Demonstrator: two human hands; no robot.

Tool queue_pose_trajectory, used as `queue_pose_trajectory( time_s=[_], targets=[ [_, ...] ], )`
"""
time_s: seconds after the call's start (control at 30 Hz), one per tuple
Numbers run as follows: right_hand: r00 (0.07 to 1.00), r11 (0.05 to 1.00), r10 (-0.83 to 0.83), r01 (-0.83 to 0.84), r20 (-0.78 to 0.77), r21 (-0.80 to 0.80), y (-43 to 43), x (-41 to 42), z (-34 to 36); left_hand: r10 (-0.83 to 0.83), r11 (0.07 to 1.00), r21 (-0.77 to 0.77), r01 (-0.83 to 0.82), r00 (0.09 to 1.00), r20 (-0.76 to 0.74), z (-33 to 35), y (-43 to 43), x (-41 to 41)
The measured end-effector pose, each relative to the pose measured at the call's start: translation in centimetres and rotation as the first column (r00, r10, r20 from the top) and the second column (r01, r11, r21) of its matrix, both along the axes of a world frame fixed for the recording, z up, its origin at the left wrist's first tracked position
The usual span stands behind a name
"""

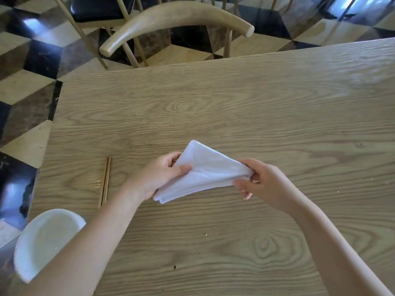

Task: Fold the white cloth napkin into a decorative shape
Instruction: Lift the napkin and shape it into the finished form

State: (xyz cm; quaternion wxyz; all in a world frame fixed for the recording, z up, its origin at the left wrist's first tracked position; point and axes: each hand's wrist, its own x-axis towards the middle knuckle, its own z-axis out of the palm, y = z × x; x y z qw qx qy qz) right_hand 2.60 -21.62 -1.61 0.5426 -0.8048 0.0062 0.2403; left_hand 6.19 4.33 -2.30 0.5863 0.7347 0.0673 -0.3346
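While both bare hands hold it above the pale wood-grain counter (235,99), the white cloth napkin (205,169), folded into a triangle, is pinched by the left hand (159,175) at one edge and the right hand (259,182) at its corner

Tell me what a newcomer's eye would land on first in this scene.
First, the white napkin, folded into a rough triangle and held just above the middle of the wooden table, the left hand gripping its left edge and the right hand pinching its right corner. Next, the white bowl at the table's near left corner, with a pair of chopsticks lying just beyond it.
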Motion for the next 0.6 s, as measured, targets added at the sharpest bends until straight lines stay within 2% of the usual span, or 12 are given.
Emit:
queue_pose_trajectory(
  time_s=[0.17, 0.33, 0.6],
  targets=[
    [0.980, 0.988, 0.050, -0.020, 0.194, -0.151, 0.2, -0.4, -0.9, 0.130, 0.984, -0.102, -0.145, 0.981, -0.143, -0.4, 0.4, -1.4],
    [0.953, 0.972, -0.013, 0.084, 0.303, -0.222, 0.1, 0.2, -1.6, 0.191, 0.909, -0.311, -0.278, 0.940, -0.282, -0.4, 1.5, -3.0],
    [0.918, 0.940, -0.040, 0.169, 0.395, -0.296, 0.5, 0.4, -2.5, 0.235, 0.967, -0.074, -0.245, 0.963, -0.130, -0.8, 0.8, -5.2]
  ],
)
